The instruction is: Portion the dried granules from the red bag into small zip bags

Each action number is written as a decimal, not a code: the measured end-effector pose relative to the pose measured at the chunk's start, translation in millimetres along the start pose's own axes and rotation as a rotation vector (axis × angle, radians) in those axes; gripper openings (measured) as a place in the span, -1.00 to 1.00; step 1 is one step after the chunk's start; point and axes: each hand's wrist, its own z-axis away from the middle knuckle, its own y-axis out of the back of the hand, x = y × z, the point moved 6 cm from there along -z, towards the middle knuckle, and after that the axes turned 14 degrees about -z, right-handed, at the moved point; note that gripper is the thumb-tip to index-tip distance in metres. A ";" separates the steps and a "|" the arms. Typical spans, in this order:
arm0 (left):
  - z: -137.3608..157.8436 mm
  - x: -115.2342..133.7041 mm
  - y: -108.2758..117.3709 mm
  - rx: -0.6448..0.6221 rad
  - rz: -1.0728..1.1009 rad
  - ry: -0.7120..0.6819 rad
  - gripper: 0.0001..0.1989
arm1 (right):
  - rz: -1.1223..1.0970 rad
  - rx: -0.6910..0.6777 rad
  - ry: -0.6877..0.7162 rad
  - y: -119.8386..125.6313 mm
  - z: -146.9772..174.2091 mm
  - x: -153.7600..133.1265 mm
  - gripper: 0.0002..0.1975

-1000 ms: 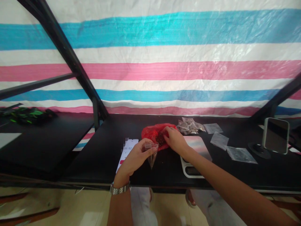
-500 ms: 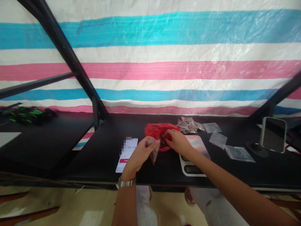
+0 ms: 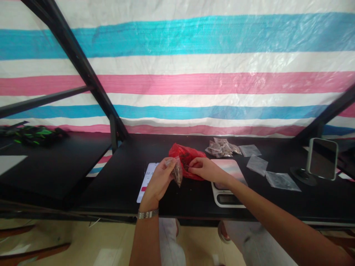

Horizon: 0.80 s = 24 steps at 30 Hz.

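My left hand (image 3: 159, 181) is closed on the top of a small clear plastic bag (image 3: 178, 175), which hangs tilted with brown bits in its lower corner. Just right of it lies an open red plastic bag (image 3: 177, 149), loose brown pieces showing inside its mouth. The fingers of my right hand (image 3: 207, 170) are bent together at that mouth, over the brown pieces; whatever is between the fingertips is too small to make out. Below my right wrist sits a white kitchen scale (image 3: 234, 170), partly covered by the forearm.
A phone showing a timer (image 3: 142, 195) lies partly behind my left hand. Several filled small bags (image 3: 222, 147) are piled behind the scale. Flat clear bags (image 3: 257, 164) lie to the right, near a phone-like device on a stand (image 3: 323, 159). Black frame bars (image 3: 83, 70) rise at the left.
My left hand has moved slightly left and up with the small bag, now turned more sideways. My right hand has drawn slightly lower, and the red bag's mouth shows wider.
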 end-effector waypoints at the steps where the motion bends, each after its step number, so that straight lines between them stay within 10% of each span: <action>1: 0.6 0.6 1.9 0.000 -0.014 0.001 -0.41 | -0.031 0.003 -0.031 0.9 0.8 -1.0 -0.96; 7: 5.1 8.0 9.9 -0.033 -0.258 -0.091 -0.50 | -0.216 0.065 -0.103 15.9 6.4 -11.4 -0.89; 12: 5.8 11.7 -2.7 -0.110 -0.343 -0.211 -0.66 | -0.226 0.124 0.151 20.4 14.5 -38.4 -0.85; 24: 1.3 4.5 -14.7 -0.170 -0.296 -0.195 -0.64 | 0.354 0.064 0.544 -14.2 45.3 -79.2 -0.83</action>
